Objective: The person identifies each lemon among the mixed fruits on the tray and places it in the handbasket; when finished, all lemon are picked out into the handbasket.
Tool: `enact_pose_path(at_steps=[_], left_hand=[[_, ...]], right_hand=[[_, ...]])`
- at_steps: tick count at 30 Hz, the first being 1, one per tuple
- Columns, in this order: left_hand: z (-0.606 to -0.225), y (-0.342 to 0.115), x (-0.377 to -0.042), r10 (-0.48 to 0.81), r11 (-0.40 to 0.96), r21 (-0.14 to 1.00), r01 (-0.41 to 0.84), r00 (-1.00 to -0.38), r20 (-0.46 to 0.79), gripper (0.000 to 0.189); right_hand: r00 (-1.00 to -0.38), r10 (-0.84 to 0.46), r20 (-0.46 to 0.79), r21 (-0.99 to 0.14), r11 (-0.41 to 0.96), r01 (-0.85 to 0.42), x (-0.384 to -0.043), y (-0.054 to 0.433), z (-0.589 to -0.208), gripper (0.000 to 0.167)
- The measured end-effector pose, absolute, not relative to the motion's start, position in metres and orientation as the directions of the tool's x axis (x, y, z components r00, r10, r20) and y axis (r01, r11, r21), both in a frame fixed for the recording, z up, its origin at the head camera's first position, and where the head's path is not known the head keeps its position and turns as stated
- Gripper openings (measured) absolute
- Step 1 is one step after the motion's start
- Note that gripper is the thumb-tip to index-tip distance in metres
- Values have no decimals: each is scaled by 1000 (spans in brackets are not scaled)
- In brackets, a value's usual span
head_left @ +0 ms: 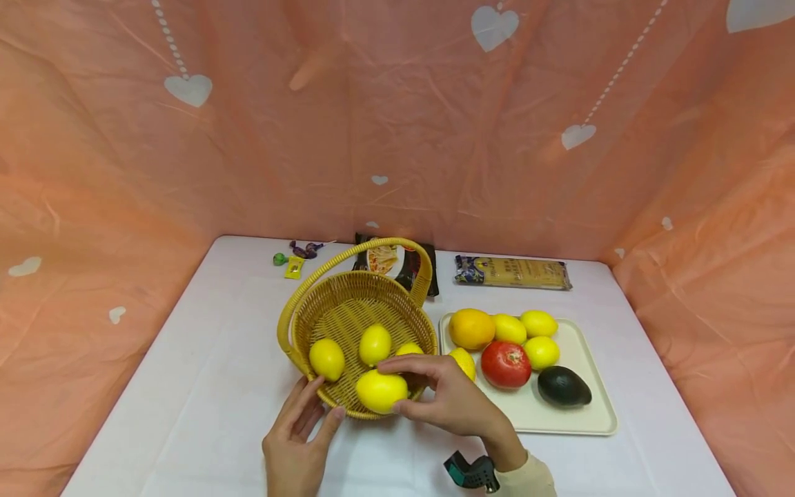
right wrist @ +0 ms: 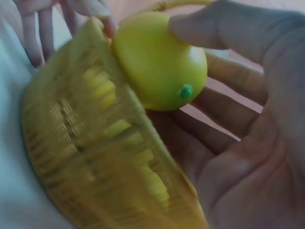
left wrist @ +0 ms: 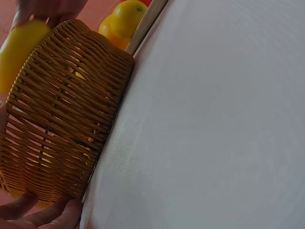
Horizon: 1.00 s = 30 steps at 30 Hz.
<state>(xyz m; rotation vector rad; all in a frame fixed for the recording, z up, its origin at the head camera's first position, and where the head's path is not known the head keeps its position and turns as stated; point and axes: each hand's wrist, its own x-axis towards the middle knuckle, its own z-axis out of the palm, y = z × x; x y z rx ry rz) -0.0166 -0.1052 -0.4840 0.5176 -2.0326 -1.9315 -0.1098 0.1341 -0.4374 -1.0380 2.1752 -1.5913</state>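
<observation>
A lemon (head_left: 381, 391), pinched between the thumb and fingers of my right hand (head_left: 444, 393), is over the near rim of a wicker basket (head_left: 348, 293). In the right wrist view this lemon (right wrist: 159, 62) shows a green tip. Inside the basket lie a lemon (head_left: 326, 359) at the left, another lemon (head_left: 375, 345) in the middle and a third lemon (head_left: 408, 349), partly hidden by my right hand. My left hand (head_left: 298, 435) touches the near left rim with spread fingers; in the left wrist view its fingertips (left wrist: 69, 212) rest against the woven wall (left wrist: 66, 109).
Right of the basket, a cream tray (head_left: 596, 414) bears an orange (head_left: 472, 328), a pomegranate (head_left: 506, 364), an avocado (head_left: 564, 386) and several lemons (head_left: 542, 353). Behind are a black food packet (head_left: 404, 266), a pasta pack (head_left: 515, 273) and wrapped candies (head_left: 294, 267). Over the basket arches its handle (head_left: 329, 261).
</observation>
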Motion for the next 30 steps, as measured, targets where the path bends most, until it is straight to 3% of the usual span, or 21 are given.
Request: enact_pose_path(at_steps=[10, 15, 25, 30], left_hand=[[-485, -106, -15, -447, 82, 996, -42, -894, -1, 55], [-486, -106, -15, -445, 78, 997, -22, -895, 15, 55], [-486, -106, -17, -441, 45, 999, -17, -897, 5, 56], [-486, -106, -17, -443, 49, 999, -23, -896, 1, 55]], right_hand=[[-685, -704, 188, -852, 231, -471, -111, 98, -434, 48], [-691, -695, 199, -884, 178, -433, -110, 98, -432, 48], [-765, -591, 256, -951, -12, -309, -110, 141, -444, 43], [-819, -514, 254, -958, -19, -286, -106, 175, -447, 42]])
